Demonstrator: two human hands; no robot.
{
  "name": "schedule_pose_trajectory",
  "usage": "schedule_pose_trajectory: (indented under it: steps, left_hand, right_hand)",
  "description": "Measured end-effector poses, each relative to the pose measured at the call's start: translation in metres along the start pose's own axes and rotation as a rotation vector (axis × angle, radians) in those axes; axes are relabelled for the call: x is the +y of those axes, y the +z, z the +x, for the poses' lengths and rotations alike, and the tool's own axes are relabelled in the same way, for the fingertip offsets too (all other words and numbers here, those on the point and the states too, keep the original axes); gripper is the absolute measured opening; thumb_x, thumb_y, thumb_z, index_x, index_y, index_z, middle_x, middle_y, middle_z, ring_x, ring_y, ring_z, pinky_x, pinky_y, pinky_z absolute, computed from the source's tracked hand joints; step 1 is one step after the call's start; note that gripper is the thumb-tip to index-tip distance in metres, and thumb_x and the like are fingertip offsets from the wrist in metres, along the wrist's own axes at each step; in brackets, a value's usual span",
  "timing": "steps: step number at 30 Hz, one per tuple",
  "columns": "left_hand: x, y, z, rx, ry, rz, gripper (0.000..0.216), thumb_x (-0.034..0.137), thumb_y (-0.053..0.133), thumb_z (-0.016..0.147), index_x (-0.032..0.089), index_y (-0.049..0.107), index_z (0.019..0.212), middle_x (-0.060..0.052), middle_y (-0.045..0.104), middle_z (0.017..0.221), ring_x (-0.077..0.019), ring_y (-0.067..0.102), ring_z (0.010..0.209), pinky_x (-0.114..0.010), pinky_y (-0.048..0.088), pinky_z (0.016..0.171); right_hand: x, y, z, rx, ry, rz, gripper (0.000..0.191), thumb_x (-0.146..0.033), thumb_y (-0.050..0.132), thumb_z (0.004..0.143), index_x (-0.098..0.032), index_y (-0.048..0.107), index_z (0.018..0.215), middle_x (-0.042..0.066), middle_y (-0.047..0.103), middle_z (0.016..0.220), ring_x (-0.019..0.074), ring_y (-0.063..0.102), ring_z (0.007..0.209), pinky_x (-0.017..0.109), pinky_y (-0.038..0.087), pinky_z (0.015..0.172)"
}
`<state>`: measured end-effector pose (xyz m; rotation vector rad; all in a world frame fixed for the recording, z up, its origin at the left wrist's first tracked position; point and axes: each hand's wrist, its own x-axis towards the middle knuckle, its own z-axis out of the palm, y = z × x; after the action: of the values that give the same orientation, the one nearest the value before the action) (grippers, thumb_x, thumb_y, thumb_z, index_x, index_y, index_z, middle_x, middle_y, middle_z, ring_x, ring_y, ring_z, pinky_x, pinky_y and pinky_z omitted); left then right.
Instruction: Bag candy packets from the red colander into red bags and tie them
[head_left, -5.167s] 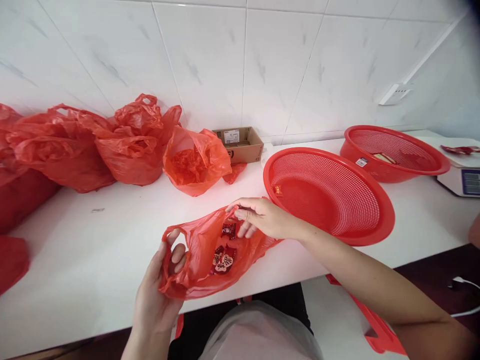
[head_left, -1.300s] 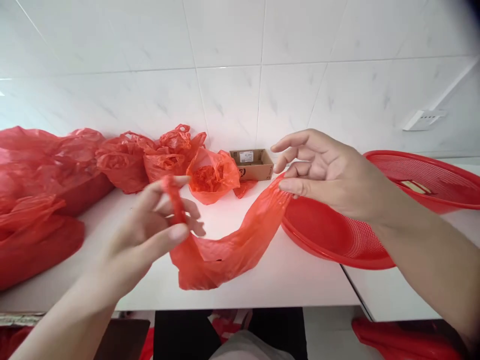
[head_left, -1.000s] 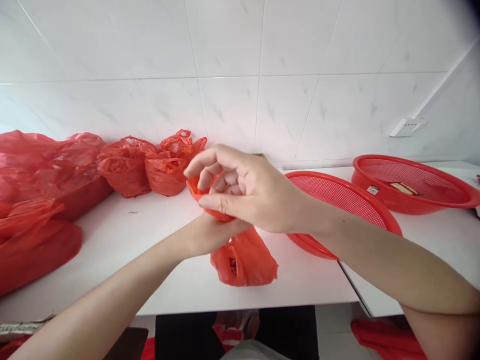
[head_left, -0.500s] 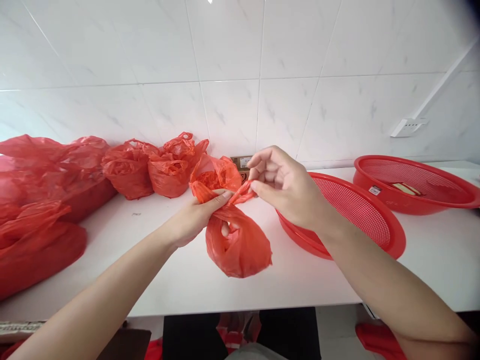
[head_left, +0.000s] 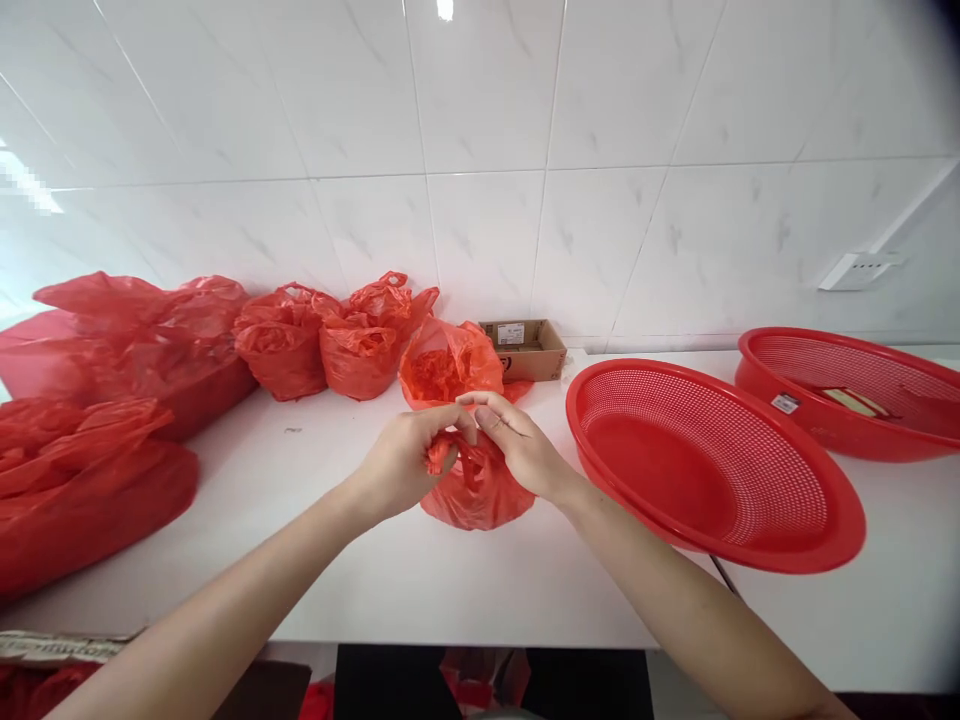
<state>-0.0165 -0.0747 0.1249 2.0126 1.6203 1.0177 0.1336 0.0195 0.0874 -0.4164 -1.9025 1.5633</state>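
Between my hands, over the white table, is a small red plastic bag with a rounded bottom. My left hand is closed round a bunched part of the bag's top, and a crumpled end pokes out of the fist. My right hand bends over the bag's other side, its fingertips meeting those of the left at the gathered top. What the right fingers pinch is partly hidden by the bag and the hand. Just behind, an opened red bag stands with crumpled red plastic inside.
Two red perforated baskets, a near one and a far one, stand on the right. A small cardboard box sits by the wall. Filled red bags line the back left, and a larger red bag lies at the left edge.
My right hand has come down and left from its raised pinch to the bag's top, beside the left hand. The bag hangs more upright. The view has shifted slightly left.
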Motion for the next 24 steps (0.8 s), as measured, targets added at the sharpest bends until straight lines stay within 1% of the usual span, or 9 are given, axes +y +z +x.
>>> schedule_pose_trajectory:
  steps: [2, 4, 7, 10, 13, 16, 18, 20, 24]
  left_hand:
    - [-0.01, 0.006, -0.001, 0.167, 0.061, 0.11, 0.028, -0.002, 0.045, 0.07, 0.02, 0.054, 0.084, 0.008, 0.048, 0.059, -0.0094, 0.049, 0.054, -0.021, 0.041, 0.055]
    - [-0.014, 0.008, -0.001, 0.259, 0.127, 0.175, 0.029, -0.001, 0.044, 0.071, 0.02, 0.053, 0.088, 0.003, 0.056, 0.074, -0.0103, 0.052, 0.061, -0.022, 0.043, 0.058]
    - [-0.014, 0.007, -0.004, 0.265, 0.182, 0.221, 0.032, 0.0, 0.043, 0.075, 0.02, 0.056, 0.097, -0.005, 0.06, 0.102, -0.0135, 0.058, 0.079, -0.025, 0.047, 0.066]
    - [-0.017, 0.004, -0.011, 0.207, 0.168, 0.242, 0.039, 0.001, 0.041, 0.079, 0.021, 0.059, 0.108, -0.005, 0.063, 0.105, -0.0141, 0.062, 0.083, -0.025, 0.05, 0.069]
    - [-0.025, 0.004, -0.022, 0.131, 0.054, 0.251, 0.041, 0.009, 0.041, 0.088, 0.023, 0.057, 0.123, -0.004, 0.067, 0.098, -0.0154, 0.065, 0.082, -0.027, 0.052, 0.072]
    - [-0.034, 0.001, -0.036, 0.113, -0.091, 0.288, 0.038, 0.027, 0.039, 0.096, 0.022, 0.054, 0.13, -0.007, 0.069, 0.107, -0.02, 0.066, 0.095, -0.032, 0.053, 0.081]
    - [-0.038, -0.003, -0.05, 0.109, -0.176, 0.299, 0.04, 0.037, 0.035, 0.097, 0.023, 0.057, 0.128, -0.007, 0.067, 0.118, -0.0223, 0.064, 0.105, -0.034, 0.051, 0.087]
    - [-0.041, -0.008, -0.069, 0.059, -0.288, 0.287, 0.04, 0.042, 0.033, 0.097, 0.026, 0.062, 0.119, -0.005, 0.069, 0.114, -0.0225, 0.065, 0.101, -0.033, 0.052, 0.083]
    - [-0.04, -0.012, -0.106, -0.022, -0.5, 0.205, 0.038, 0.05, 0.036, 0.094, 0.031, 0.068, 0.1, 0.002, 0.072, 0.101, -0.022, 0.067, 0.091, -0.03, 0.052, 0.076]
  right_hand:
    - [0.005, 0.005, 0.0, -0.035, 0.037, 0.111, 0.032, -0.042, 0.044, 0.097, -0.025, 0.053, 0.122, 0.001, 0.062, 0.092, 0.0139, 0.059, 0.082, 0.031, 0.048, 0.078]
    - [0.007, 0.007, -0.001, -0.122, 0.064, 0.196, 0.029, -0.041, 0.048, 0.095, -0.025, 0.056, 0.118, 0.0, 0.062, 0.088, 0.0127, 0.059, 0.077, 0.029, 0.048, 0.075]
    - [0.008, 0.005, 0.001, -0.245, 0.127, 0.219, 0.025, -0.042, 0.051, 0.093, -0.021, 0.062, 0.102, -0.001, 0.062, 0.079, 0.0119, 0.058, 0.069, 0.028, 0.047, 0.069]
    - [0.013, 0.003, 0.003, -0.139, 0.1, 0.082, 0.023, -0.04, 0.05, 0.093, -0.019, 0.06, 0.091, 0.001, 0.063, 0.08, 0.013, 0.059, 0.07, 0.027, 0.047, 0.065]
    - [0.022, 0.005, 0.005, 0.131, -0.079, -0.229, 0.018, -0.034, 0.044, 0.094, -0.021, 0.056, 0.094, 0.002, 0.064, 0.088, 0.0144, 0.061, 0.079, 0.026, 0.047, 0.067]
    - [0.035, 0.005, 0.011, 0.289, -0.179, -0.607, 0.014, -0.026, 0.041, 0.091, -0.022, 0.053, 0.096, 0.001, 0.063, 0.085, 0.014, 0.059, 0.071, 0.024, 0.043, 0.064]
    - [0.049, -0.001, 0.018, 0.331, -0.129, -0.788, 0.015, -0.021, 0.042, 0.086, -0.022, 0.052, 0.097, 0.0, 0.063, 0.081, 0.0142, 0.057, 0.066, 0.025, 0.04, 0.062]
    - [0.067, -0.013, 0.026, 0.346, -0.023, -0.869, 0.017, -0.018, 0.043, 0.083, -0.022, 0.052, 0.097, 0.0, 0.063, 0.08, 0.0156, 0.057, 0.065, 0.025, 0.038, 0.062]
    - [0.107, -0.035, 0.036, 0.315, 0.109, -0.819, 0.019, -0.016, 0.045, 0.08, -0.022, 0.052, 0.097, 0.0, 0.064, 0.076, 0.0166, 0.058, 0.064, 0.026, 0.037, 0.061]
